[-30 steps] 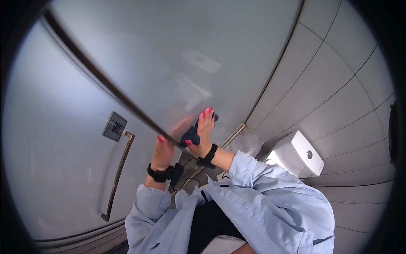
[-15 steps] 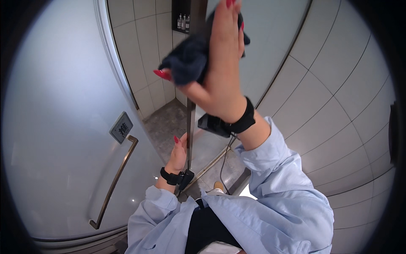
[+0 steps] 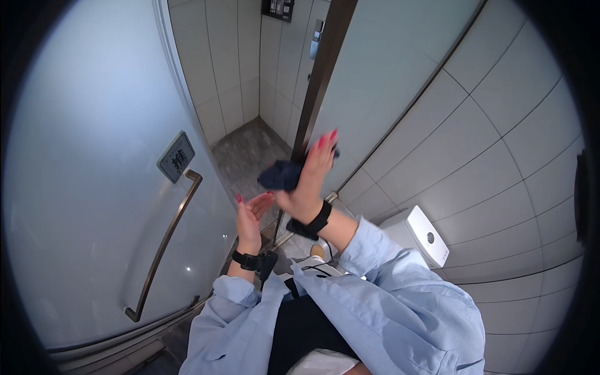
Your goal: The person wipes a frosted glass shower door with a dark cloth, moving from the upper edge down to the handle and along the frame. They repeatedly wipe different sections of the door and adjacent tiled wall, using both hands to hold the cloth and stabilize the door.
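A crumpled dark blue cloth (image 3: 280, 175) lies under my right hand (image 3: 309, 184), which presses it against the dark metal post (image 3: 325, 69) at the edge of a frosted glass panel (image 3: 387, 81). My right thumb is hidden behind the cloth, while the other fingers stretch upward along the post. Lower and to the left, my left hand (image 3: 249, 225) is held up with its fingers apart and nothing in it. Its fingertips come near the lower part of the post; whether they touch it, I cannot tell.
At left stands a frosted glass door (image 3: 75, 187) with a bronze bar handle (image 3: 167, 240) and a small sign plate (image 3: 177, 157). Through the gap shows a grey shower floor (image 3: 253, 150) and a dark niche (image 3: 278, 9) with bottles. A white toilet tank (image 3: 426, 237) is by the right wall.
My right hand has slid down the post with the dark blue cloth, from high up to near my left hand. The toilet tank has come into view at the right.
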Demonstrator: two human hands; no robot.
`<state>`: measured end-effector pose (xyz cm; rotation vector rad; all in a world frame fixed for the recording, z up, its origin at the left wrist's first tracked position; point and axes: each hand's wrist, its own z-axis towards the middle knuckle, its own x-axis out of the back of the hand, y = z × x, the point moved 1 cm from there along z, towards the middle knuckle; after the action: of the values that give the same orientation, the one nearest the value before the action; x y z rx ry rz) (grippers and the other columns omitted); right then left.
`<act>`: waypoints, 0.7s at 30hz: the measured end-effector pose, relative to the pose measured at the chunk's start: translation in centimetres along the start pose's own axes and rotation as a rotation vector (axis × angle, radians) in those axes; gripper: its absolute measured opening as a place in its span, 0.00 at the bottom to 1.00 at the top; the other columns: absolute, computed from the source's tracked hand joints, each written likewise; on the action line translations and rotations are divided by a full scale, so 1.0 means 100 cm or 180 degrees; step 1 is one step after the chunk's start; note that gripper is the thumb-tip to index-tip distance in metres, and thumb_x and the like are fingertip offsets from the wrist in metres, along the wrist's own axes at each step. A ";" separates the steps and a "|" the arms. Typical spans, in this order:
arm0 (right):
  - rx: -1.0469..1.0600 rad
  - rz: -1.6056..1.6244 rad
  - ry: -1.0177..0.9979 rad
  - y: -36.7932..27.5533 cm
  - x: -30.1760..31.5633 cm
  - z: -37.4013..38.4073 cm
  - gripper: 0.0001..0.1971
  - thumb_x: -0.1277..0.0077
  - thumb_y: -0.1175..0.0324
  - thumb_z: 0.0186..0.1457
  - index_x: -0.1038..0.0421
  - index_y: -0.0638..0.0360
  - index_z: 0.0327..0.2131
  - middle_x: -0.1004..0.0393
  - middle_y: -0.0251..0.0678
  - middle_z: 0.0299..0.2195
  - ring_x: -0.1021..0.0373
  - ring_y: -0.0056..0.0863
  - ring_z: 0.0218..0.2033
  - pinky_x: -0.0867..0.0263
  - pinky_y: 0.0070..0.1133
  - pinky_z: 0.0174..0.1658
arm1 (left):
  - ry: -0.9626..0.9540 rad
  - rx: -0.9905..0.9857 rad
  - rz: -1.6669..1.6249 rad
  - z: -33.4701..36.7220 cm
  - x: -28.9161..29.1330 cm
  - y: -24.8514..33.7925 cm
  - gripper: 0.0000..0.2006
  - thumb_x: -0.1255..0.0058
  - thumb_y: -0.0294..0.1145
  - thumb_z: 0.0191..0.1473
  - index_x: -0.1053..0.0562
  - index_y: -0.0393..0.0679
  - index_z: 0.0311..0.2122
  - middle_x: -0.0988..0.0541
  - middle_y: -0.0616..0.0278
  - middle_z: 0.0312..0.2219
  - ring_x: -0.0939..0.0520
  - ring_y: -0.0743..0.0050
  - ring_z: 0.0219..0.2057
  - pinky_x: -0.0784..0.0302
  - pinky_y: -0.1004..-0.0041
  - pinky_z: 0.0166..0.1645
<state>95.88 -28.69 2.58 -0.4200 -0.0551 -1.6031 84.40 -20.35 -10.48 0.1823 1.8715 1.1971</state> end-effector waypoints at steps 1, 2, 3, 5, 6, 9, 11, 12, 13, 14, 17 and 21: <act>0.0112 -0.0014 0.0152 -0.005 0.007 0.034 0.54 0.41 0.67 0.37 0.59 0.71 0.68 0.62 0.63 0.69 0.68 0.66 0.70 0.74 0.58 0.66 | -0.0179 -0.0118 0.0081 -0.001 -0.003 0.003 0.33 0.78 0.52 0.70 0.26 0.31 0.49 0.20 0.45 0.48 0.21 0.60 0.52 0.34 0.65 0.63; 0.0146 -0.0012 0.0255 -0.009 0.014 0.068 0.55 0.40 0.67 0.35 0.58 0.71 0.68 0.62 0.63 0.69 0.67 0.66 0.70 0.74 0.58 0.66 | -0.0187 -0.0164 0.0195 -0.003 -0.007 0.006 0.33 0.77 0.52 0.70 0.25 0.31 0.48 0.20 0.45 0.48 0.21 0.60 0.52 0.33 0.65 0.63; 0.0408 0.0077 0.0467 -0.013 0.021 0.100 0.55 0.38 0.66 0.36 0.57 0.69 0.68 0.63 0.62 0.69 0.68 0.65 0.71 0.73 0.57 0.66 | -0.0232 -0.0260 0.0328 -0.004 -0.011 0.010 0.33 0.76 0.52 0.70 0.25 0.31 0.48 0.20 0.45 0.47 0.20 0.60 0.52 0.33 0.65 0.63; 0.0634 -0.0090 0.0581 -0.016 0.031 0.149 0.53 0.41 0.59 0.43 0.58 0.68 0.68 0.63 0.61 0.70 0.67 0.61 0.71 0.71 0.52 0.67 | -0.0163 -0.0355 0.0423 -0.012 -0.025 0.016 0.27 0.70 0.46 0.70 0.25 0.30 0.48 0.19 0.46 0.46 0.19 0.60 0.50 0.31 0.66 0.61; 0.0691 -0.0295 0.0571 -0.017 0.034 0.164 0.51 0.45 0.53 0.49 0.60 0.70 0.68 0.62 0.60 0.70 0.66 0.59 0.71 0.69 0.49 0.68 | -0.0246 -0.0473 0.0545 -0.012 -0.033 0.023 0.25 0.68 0.44 0.70 0.25 0.30 0.48 0.19 0.47 0.46 0.19 0.59 0.49 0.31 0.66 0.61; 0.0832 -0.0182 0.0687 -0.022 0.038 0.172 0.51 0.43 0.54 0.49 0.59 0.65 0.69 0.62 0.57 0.70 0.66 0.58 0.71 0.69 0.49 0.69 | -0.0288 -0.1018 0.0636 -0.023 -0.052 0.049 0.17 0.61 0.35 0.68 0.27 0.31 0.50 0.19 0.48 0.46 0.19 0.60 0.48 0.29 0.65 0.59; 0.1120 -0.0185 0.0377 -0.027 0.040 0.162 0.62 0.30 0.66 0.33 0.61 0.66 0.69 0.64 0.58 0.71 0.69 0.60 0.72 0.69 0.48 0.69 | -0.0213 -0.1374 0.0956 -0.034 -0.064 0.070 0.17 0.57 0.34 0.67 0.29 0.32 0.53 0.21 0.48 0.48 0.20 0.61 0.50 0.30 0.65 0.60; 0.1004 -0.0137 0.0304 -0.029 0.041 0.156 0.63 0.30 0.67 0.30 0.59 0.62 0.69 0.65 0.59 0.70 0.70 0.61 0.71 0.68 0.48 0.68 | -0.0408 -0.1651 0.0778 -0.038 -0.071 0.082 0.17 0.55 0.33 0.66 0.30 0.33 0.55 0.22 0.48 0.49 0.21 0.62 0.51 0.31 0.65 0.61; 0.0979 -0.0122 0.0245 -0.030 0.042 0.151 0.62 0.30 0.67 0.30 0.58 0.61 0.69 0.66 0.59 0.70 0.70 0.62 0.71 0.67 0.49 0.68 | -0.0530 -0.1811 0.0640 -0.040 -0.079 0.094 0.18 0.54 0.32 0.65 0.32 0.34 0.57 0.23 0.49 0.51 0.22 0.64 0.53 0.32 0.65 0.61; 0.0956 -0.0107 0.0184 -0.031 0.043 0.146 0.62 0.30 0.67 0.30 0.57 0.61 0.69 0.66 0.59 0.70 0.70 0.62 0.71 0.67 0.49 0.67 | -0.0652 -0.1973 0.0502 -0.040 -0.087 0.105 0.20 0.52 0.32 0.65 0.34 0.35 0.58 0.24 0.50 0.52 0.23 0.65 0.54 0.33 0.66 0.62; 0.1053 -0.0179 0.0032 -0.030 0.045 0.138 0.60 0.30 0.62 0.34 0.57 0.57 0.70 0.70 0.61 0.70 0.72 0.64 0.71 0.67 0.50 0.66 | -0.0689 -0.2179 0.0613 -0.033 -0.114 0.132 0.24 0.49 0.34 0.63 0.38 0.37 0.61 0.26 0.53 0.54 0.26 0.69 0.56 0.34 0.68 0.62; 0.1082 -0.0071 -0.0174 -0.026 0.052 0.135 0.59 0.30 0.55 0.38 0.57 0.56 0.70 0.71 0.60 0.71 0.73 0.63 0.71 0.69 0.49 0.67 | -0.1034 -0.1603 0.0252 -0.022 -0.137 0.159 0.21 0.47 0.32 0.63 0.33 0.37 0.59 0.24 0.57 0.52 0.26 0.73 0.53 0.34 0.72 0.61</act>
<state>96.36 -29.53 17.20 -0.1988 -0.3696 -1.5674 86.05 -20.81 10.51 0.1600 1.2515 1.5509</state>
